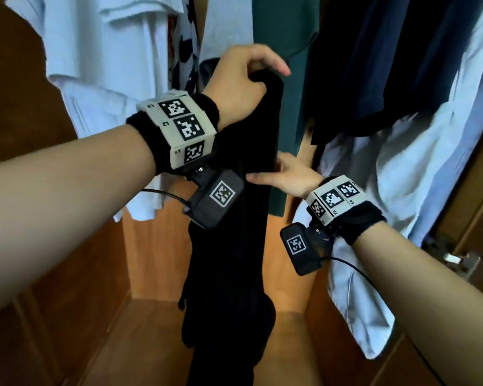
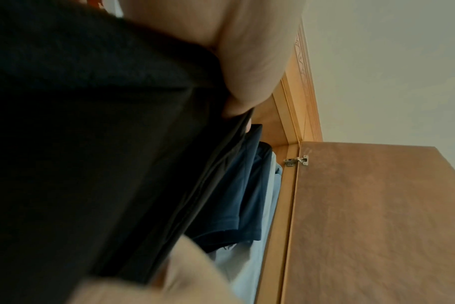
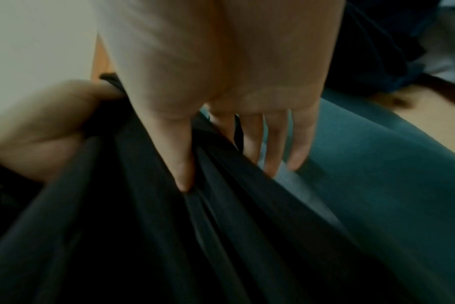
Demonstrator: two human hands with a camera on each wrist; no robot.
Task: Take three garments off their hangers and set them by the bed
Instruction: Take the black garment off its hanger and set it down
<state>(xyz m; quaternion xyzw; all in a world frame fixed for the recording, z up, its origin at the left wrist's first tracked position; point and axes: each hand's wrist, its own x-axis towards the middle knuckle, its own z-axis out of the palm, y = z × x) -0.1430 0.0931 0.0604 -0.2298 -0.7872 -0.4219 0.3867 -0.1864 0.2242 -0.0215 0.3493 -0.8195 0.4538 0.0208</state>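
The person is standing in front of an open wooden wardrobe [image 1: 156, 263] and is handling a black garment [image 1: 234, 246]. The left hand [image 1: 240, 79] is gripping the top of this garment with curled fingers, and the long dark cloth is hanging down from it in the middle of the scene, in front of the other clothes, toward the wardrobe floor. Whether a hanger is inside the cloth cannot be told.

The right hand [image 1: 287, 176] is lower and to the right. In the right wrist view its thumb [image 3: 179, 156] is pressing on the near side of the folds, and the other fingers [image 3: 273, 148] are reaching straight behind the cloth, so it is holding the black garment between thumb and fingers.

Behind, a teal garment [image 1: 285, 79] is hanging just right of the black one. Farther right, navy garments [image 1: 388, 65] and a light blue shirt [image 1: 402, 176] are hanging. On the left, white shirts [image 1: 103, 65] are hanging. The wardrobe door [image 2: 377, 226] is standing open on the right, with a metal hinge [image 2: 298, 160].
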